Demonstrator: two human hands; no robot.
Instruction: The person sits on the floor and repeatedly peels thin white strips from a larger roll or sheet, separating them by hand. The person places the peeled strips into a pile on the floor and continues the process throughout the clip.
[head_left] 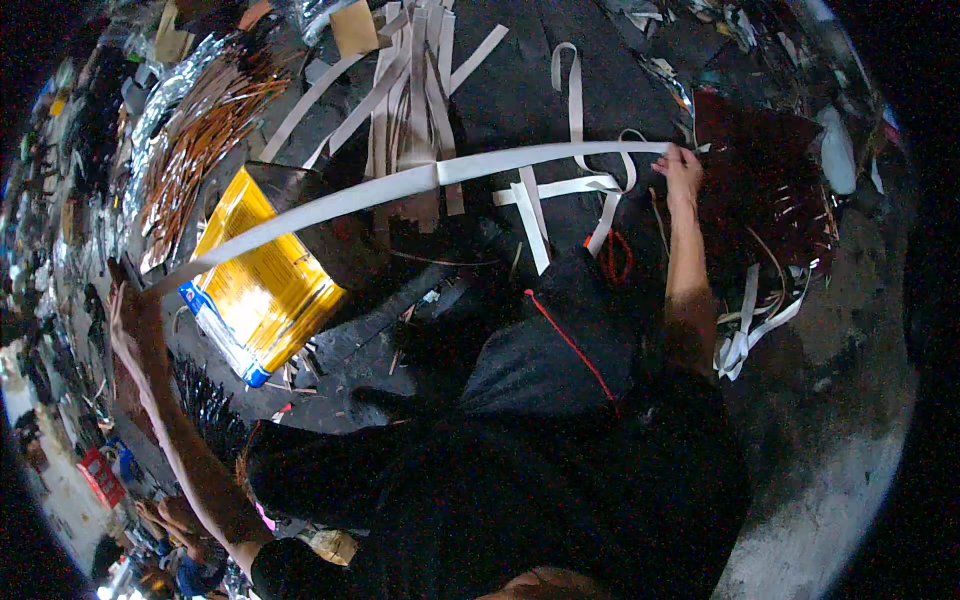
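One long white strip (385,185) stretched in a slight bow from the person's left hand (130,305) to the right hand (683,178). Right fingers pinched one end; the left hand grasped the other, its finger placement too dim to tell. A yellow-and-blue package (268,275) showed below the strip, and pale strips (410,95) lay heaped beyond its middle.
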